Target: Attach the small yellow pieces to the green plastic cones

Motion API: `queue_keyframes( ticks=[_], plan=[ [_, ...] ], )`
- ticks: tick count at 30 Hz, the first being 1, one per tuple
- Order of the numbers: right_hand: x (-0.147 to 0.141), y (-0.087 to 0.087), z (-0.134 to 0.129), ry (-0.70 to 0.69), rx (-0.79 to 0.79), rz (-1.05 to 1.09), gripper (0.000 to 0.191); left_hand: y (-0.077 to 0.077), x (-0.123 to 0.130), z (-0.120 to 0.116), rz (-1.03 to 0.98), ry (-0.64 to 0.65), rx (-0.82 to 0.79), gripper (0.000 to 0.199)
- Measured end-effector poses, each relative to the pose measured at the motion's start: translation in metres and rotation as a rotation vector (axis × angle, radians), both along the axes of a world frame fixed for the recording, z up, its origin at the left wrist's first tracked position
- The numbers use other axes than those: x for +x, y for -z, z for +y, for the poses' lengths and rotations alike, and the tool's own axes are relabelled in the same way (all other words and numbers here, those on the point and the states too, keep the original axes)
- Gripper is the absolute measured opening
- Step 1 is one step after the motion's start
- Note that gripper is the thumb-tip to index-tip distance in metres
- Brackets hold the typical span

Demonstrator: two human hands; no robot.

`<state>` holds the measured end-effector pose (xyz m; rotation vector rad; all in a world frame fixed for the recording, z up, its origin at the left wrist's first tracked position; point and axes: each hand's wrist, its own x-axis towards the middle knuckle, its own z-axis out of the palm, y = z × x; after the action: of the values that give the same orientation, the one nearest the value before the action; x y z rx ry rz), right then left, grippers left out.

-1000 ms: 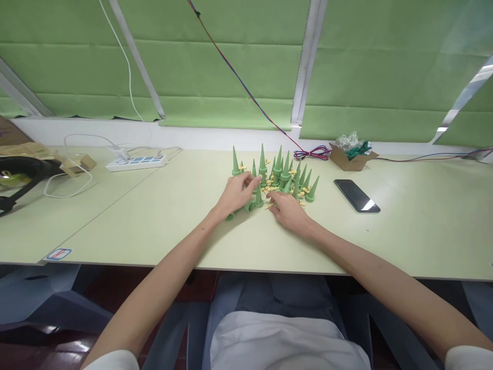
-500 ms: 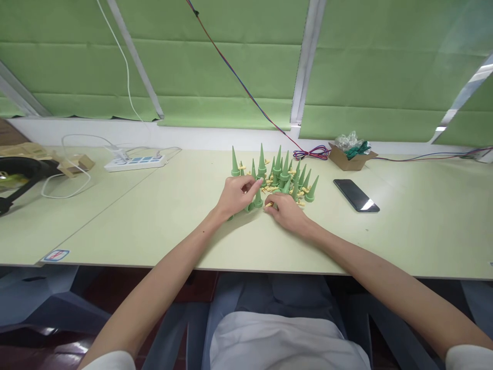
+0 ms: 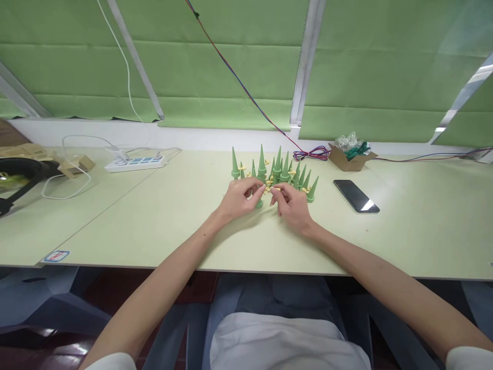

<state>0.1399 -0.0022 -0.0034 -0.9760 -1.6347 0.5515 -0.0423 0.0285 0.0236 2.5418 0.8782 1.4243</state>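
Several green cones (image 3: 278, 167) stand in a cluster on the pale table, with small yellow pieces (image 3: 242, 168) on and among them. At the cluster's front left is my left hand (image 3: 241, 198), its thumb and fingertips pinched together; whatever lies between them is too small to name. My right hand (image 3: 292, 205) is just to the right, fingers bent and closed on a small yellow piece near the fingertips. A narrow gap separates the two hands. One cone's base shows below my left fingertips. My hands hide the front part of the cluster.
A black phone (image 3: 356, 196) lies right of the cones. Behind it stands a small cardboard box (image 3: 348, 162) with plastic wrap and green material, beside coiled wires (image 3: 316, 152). A white power strip (image 3: 135, 163) and a black object (image 3: 26, 174) are at the left.
My right hand has lifted slightly up and to the right, carrying the yellow piece from the table's surface nearer my left fingertips. My left hand has shifted slightly right.
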Motion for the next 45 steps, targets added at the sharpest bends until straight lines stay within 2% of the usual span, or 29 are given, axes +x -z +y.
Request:
queue_keyframes(
  ticks=[4, 10, 19, 27, 31, 39, 45],
  plan=[
    [0.001, 0.000, 0.000, -0.013, -0.017, 0.026, 0.038, 0.002, 0.001, -0.002, 0.056, 0.039, 0.030, 0.011],
    [0.000, -0.002, -0.001, -0.006, -0.029, 0.018, 0.043, 0.003, 0.004, -0.004, 0.084, 0.063, 0.019, 0.016],
    [0.001, -0.001, 0.000, 0.012, -0.019, 0.009, 0.050, -0.004, 0.011, -0.011, -0.013, 0.117, -0.290, 0.022],
    [0.002, -0.002, -0.003, -0.052, 0.022, 0.037, 0.036, -0.007, 0.004, -0.008, -0.096, 0.122, -0.486, 0.031],
    [0.001, -0.002, -0.003, -0.082, 0.016, 0.022, 0.031, -0.007, 0.004, -0.008, -0.045, 0.131, -0.496, 0.033],
    [0.002, -0.002, -0.001, 0.022, 0.074, -0.094, 0.034, -0.007, 0.005, -0.008, -0.015, 0.105, -0.465, 0.033],
    [0.001, -0.002, -0.003, -0.005, 0.055, -0.047, 0.030, -0.008, 0.004, -0.008, -0.027, 0.087, -0.429, 0.034]
  ],
)
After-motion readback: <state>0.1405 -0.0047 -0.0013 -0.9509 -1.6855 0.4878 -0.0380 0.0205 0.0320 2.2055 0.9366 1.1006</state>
